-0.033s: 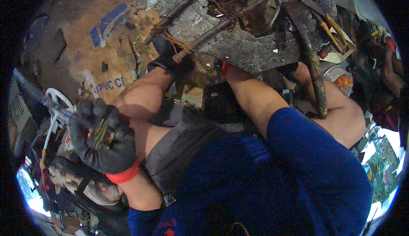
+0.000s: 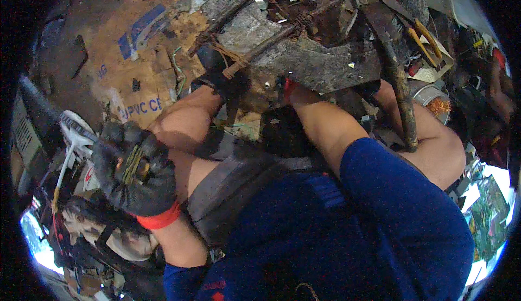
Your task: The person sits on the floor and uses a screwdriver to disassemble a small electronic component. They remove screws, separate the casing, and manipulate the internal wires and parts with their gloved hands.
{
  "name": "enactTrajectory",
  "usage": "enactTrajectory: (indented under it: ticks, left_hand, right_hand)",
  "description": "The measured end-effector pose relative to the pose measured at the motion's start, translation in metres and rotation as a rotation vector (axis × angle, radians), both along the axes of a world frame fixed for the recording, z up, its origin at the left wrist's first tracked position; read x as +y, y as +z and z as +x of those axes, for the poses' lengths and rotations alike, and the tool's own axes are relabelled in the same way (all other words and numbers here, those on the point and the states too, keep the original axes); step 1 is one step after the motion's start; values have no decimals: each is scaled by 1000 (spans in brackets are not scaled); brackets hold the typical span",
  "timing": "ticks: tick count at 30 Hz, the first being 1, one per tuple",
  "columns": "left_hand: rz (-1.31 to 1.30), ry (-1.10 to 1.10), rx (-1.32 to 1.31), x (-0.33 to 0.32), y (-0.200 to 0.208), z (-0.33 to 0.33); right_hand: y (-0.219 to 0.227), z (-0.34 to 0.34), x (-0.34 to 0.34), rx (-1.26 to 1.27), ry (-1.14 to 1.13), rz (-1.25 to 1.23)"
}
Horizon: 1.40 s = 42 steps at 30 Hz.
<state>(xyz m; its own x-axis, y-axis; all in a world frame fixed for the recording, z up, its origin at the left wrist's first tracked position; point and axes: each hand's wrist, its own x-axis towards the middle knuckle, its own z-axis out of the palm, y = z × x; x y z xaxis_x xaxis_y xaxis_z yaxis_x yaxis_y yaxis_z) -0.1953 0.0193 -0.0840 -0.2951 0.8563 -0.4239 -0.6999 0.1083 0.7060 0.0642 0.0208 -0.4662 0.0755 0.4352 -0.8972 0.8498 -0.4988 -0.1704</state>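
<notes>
My left hand (image 2: 135, 173), in a dark grey glove with a red cuff, is raised at the left with its fingers curled in. A long grey bar (image 2: 42, 97) sticks out of its far side, blurred, and the fist appears closed round it. Yellowish strands or a worn patch (image 2: 134, 164) show among the curled fingers. My right forearm (image 2: 320, 111) reaches forward to the near edge of a rough grey slab (image 2: 320, 65). Only a red cuff (image 2: 290, 86) shows there; the right hand itself is hidden in shadow at the slab's edge.
Dark rods (image 2: 271, 41) bound with wire cross the slab. Beside it lie yellow-handled snips (image 2: 420, 43) and a worn wooden handle (image 2: 402, 100). A metal can (image 2: 437, 105) with orange-brown bits stands right. Printed cardboard (image 2: 144, 78) covers the far-left floor; a white ringed frame (image 2: 76, 130) is near the bar.
My left hand has shifted slightly right and the bar's far end has risen a little. My right arm keeps its place.
</notes>
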Motion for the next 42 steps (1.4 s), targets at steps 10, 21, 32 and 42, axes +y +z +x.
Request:
enactTrajectory:
  ticks: [10, 21, 32, 42]
  left_hand:
    - [-15, 25, 238, 1, -5, 16]
    - [-85, -87, 121, 11, 2, 7]
    - [116, -200, 485, -14, -35, 34]
    - [284, -312, 794, -41, 20, 110]
  right_hand:
    - [-9, 18, 24, 16, 20, 41]
    - [127, 24, 16, 417, 449, 82]
    - [473, 216, 48, 532, -65, 1335]
    - [390, 489, 76, -365, -478, 1080]
